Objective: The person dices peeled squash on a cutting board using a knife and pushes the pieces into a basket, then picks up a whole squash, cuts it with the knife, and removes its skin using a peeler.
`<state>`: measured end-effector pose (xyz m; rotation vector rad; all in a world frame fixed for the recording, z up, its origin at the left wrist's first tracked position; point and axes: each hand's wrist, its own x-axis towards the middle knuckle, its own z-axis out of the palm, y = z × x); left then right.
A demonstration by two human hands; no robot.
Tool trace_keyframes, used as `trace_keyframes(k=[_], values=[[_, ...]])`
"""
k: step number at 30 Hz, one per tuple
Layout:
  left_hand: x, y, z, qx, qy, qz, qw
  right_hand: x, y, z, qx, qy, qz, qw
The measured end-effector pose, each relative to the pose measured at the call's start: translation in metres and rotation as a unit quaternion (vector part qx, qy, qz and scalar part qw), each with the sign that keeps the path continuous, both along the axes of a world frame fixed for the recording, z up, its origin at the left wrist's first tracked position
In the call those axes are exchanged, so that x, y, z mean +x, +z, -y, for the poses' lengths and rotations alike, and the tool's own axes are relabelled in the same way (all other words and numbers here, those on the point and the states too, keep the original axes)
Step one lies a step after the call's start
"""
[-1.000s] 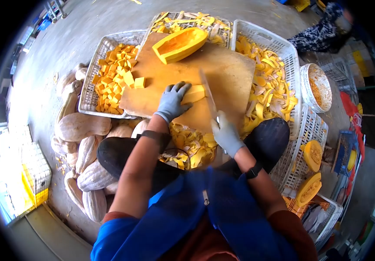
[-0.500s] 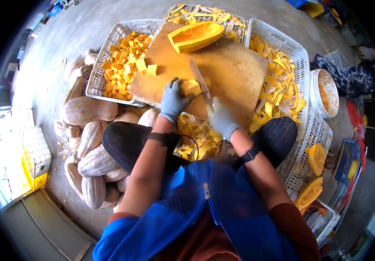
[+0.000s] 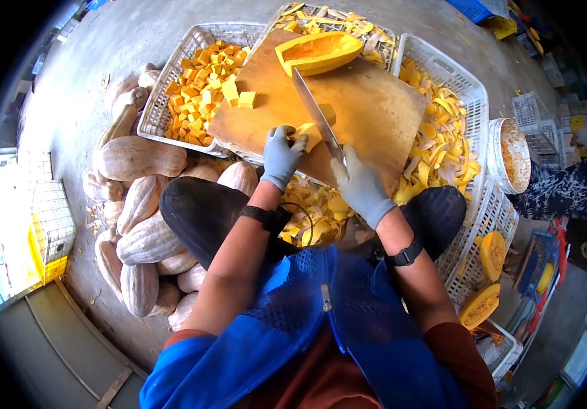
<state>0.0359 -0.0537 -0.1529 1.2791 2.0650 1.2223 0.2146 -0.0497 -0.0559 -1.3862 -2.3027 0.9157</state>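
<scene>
My left hand (image 3: 282,158), in a grey glove, has its fingers curled against a peeled pumpkin piece (image 3: 309,135) on the wooden cutting board (image 3: 375,102). My right hand (image 3: 363,185), gloved too, is closed around the handle of a long knife (image 3: 317,112). The blade slants up and left, along the right side of the piece. Beyond the blade shows a darker orange patch; whether it is another piece, I cannot tell. A hollowed, peeled pumpkin half (image 3: 321,53) lies at the board's far edge. Two pumpkin chunks (image 3: 246,99) sit at its left edge.
A white crate (image 3: 150,112) of pumpkin cubes stands left, and another crate (image 3: 481,102) with peelings right. Whole pumpkins (image 3: 140,158) are heaped on the floor at left. A white bucket (image 3: 527,160) stands at right, with a person's patterned clothing (image 3: 566,191) beside it.
The view has shifted slightly. The knife reaches farther up the board, its tip now near the pumpkin half. My left hand still touches the pumpkin piece.
</scene>
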Motion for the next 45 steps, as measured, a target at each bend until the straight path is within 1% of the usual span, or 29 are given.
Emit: trace_keyframes(k=[2,5,8,11,14,15,16,18,19,22,25,28,30,33,34,36,39,40,43,45], values=[[-0.001,-0.003,0.000,0.006,0.004,-0.012,1.000,-0.002,0.008,0.002,0.013,0.006,-0.001,1.000],[-0.002,0.003,0.007,0.001,-0.005,0.045,0.999,-0.004,0.009,0.003,0.016,0.024,0.023,0.999],[0.000,0.002,0.011,0.003,-0.013,0.134,0.991,-0.002,0.003,0.003,-0.005,0.032,0.050,0.998],[-0.006,-0.007,0.011,0.007,-0.066,0.121,0.990,0.000,0.006,0.001,-0.008,0.002,0.054,0.999],[-0.005,0.014,0.010,-0.063,-0.094,-0.061,0.992,0.006,-0.005,-0.004,0.001,-0.035,0.036,0.999],[-0.001,0.016,0.010,-0.067,-0.086,-0.064,0.992,0.008,-0.011,-0.006,0.005,-0.047,0.028,0.998],[0.005,0.017,0.009,-0.070,-0.077,-0.067,0.992,0.010,-0.016,-0.006,0.002,-0.051,-0.005,0.999],[0.011,0.016,0.010,-0.084,-0.070,-0.056,0.992,0.013,-0.013,-0.003,-0.039,-0.062,0.008,0.997],[0.012,0.015,0.010,-0.093,-0.075,-0.059,0.991,0.013,-0.009,-0.001,-0.060,-0.068,0.015,0.996],[0.012,0.020,0.006,-0.115,-0.094,-0.069,0.986,0.016,-0.017,0.002,-0.059,-0.065,-0.006,0.996],[0.007,0.028,0.000,-0.134,-0.126,-0.073,0.980,0.017,-0.017,0.002,-0.096,-0.088,-0.001,0.991],[0.003,0.024,-0.003,-0.128,-0.147,-0.060,0.979,0.020,-0.014,0.004,-0.064,-0.087,-0.004,0.994],[0.001,0.014,-0.002,-0.102,-0.144,-0.050,0.983,0.021,-0.008,0.004,-0.079,-0.076,0.002,0.994],[0.003,0.009,-0.001,-0.109,-0.131,-0.024,0.985,0.021,-0.007,0.005,-0.092,-0.072,0.002,0.993],[0.001,0.008,-0.001,-0.097,-0.141,-0.042,0.984,0.021,-0.008,0.006,-0.095,-0.073,0.000,0.993],[-0.004,0.006,-0.006,-0.070,-0.160,-0.077,0.982,0.023,-0.013,0.003,-0.064,-0.059,-0.008,0.996],[-0.023,0.009,-0.025,-0.077,-0.223,-0.113,0.965,0.026,-0.012,0.002,-0.034,-0.054,-0.024,0.998],[-0.026,0.011,-0.027,-0.049,-0.218,-0.124,0.967,0.026,-0.010,0.002,-0.026,-0.055,-0.031,0.998],[-0.027,0.011,-0.025,-0.052,-0.171,-0.070,0.981,0.024,-0.001,0.001,-0.038,-0.036,-0.011,0.999],[-0.020,-0.005,-0.021,0.008,-0.093,-0.017,0.996,0.018,0.006,0.000,0.007,-0.017,-0.020,1.000]])
